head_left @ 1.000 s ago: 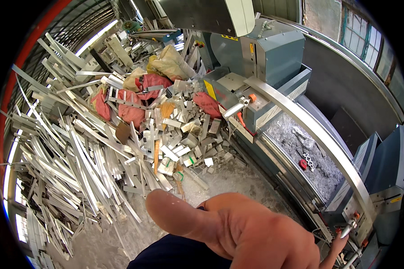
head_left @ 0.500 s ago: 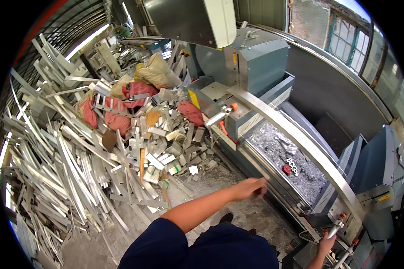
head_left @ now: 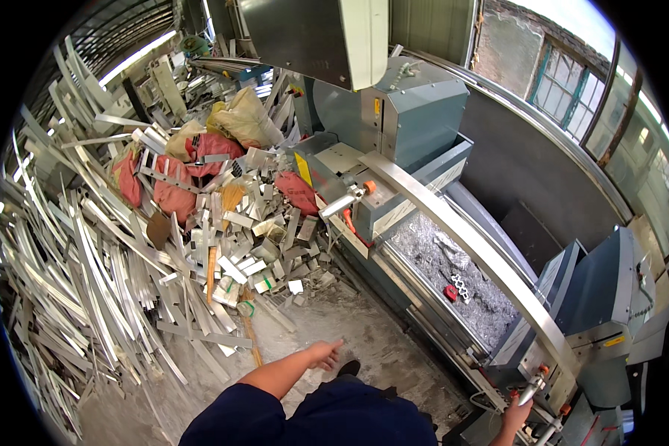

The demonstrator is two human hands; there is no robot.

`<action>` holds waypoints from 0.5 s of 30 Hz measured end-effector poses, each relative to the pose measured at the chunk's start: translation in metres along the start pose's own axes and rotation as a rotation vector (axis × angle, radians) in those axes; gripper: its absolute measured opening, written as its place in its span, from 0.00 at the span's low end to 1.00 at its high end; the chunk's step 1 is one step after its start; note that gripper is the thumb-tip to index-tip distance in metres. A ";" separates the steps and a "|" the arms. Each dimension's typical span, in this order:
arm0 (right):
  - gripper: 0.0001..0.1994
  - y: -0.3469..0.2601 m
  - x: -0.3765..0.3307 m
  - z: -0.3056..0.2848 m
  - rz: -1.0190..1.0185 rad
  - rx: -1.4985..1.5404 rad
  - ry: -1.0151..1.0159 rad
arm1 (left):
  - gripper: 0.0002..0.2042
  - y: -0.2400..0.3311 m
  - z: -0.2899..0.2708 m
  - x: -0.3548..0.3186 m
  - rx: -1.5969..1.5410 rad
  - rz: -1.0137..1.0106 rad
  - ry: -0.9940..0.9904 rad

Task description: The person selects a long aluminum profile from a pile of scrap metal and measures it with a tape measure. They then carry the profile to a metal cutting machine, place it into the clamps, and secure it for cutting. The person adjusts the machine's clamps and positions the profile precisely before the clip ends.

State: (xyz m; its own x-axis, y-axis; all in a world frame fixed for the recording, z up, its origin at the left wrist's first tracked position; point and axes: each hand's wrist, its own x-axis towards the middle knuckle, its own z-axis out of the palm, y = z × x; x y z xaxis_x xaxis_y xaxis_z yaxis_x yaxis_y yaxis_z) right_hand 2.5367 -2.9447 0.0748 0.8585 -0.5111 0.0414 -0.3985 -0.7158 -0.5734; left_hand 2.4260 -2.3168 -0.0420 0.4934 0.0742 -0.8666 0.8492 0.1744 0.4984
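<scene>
My left hand (head_left: 323,355) hangs over the floor with its fingers apart, holding nothing. At the lower right, my right hand (head_left: 516,413) is closed around a silver clamp cylinder (head_left: 530,392) with an orange fitting at the machine's near end. A long silver metal profile (head_left: 461,236) lies across the machine, from the far head to the near one. Beside the far end of the profile is a second clamp cylinder (head_left: 338,205). Grey shavings (head_left: 424,256) fill the machine bed, and a red tape measure (head_left: 450,293) lies on them next to a white zigzag-shaped piece.
Long metal profiles (head_left: 74,275) are heaped on the left. Short offcuts (head_left: 264,238) and red sacks (head_left: 175,195) lie between that heap and the machine. The grey far machine head (head_left: 416,119) and near head (head_left: 595,282) stand at either end of the bed. A dark panel (head_left: 297,37) hangs above.
My left hand has swung left and down, away from the machine's edge, and its fingers have spread. My right hand stays at the near clamp. The whole view has shifted slightly.
</scene>
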 end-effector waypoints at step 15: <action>0.23 -0.043 0.011 -0.008 -0.077 -0.158 -0.231 | 0.34 -0.139 -0.069 -0.005 0.809 -0.034 0.154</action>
State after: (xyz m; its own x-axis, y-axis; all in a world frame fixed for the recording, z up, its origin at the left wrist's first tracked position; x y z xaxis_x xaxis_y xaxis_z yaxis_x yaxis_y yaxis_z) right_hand 2.5601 -2.9235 0.1065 0.9317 -0.3436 -0.1179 -0.3591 -0.8229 -0.4403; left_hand 2.2925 -2.2733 -0.1085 0.4838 0.2259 -0.8455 0.7651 -0.5783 0.2833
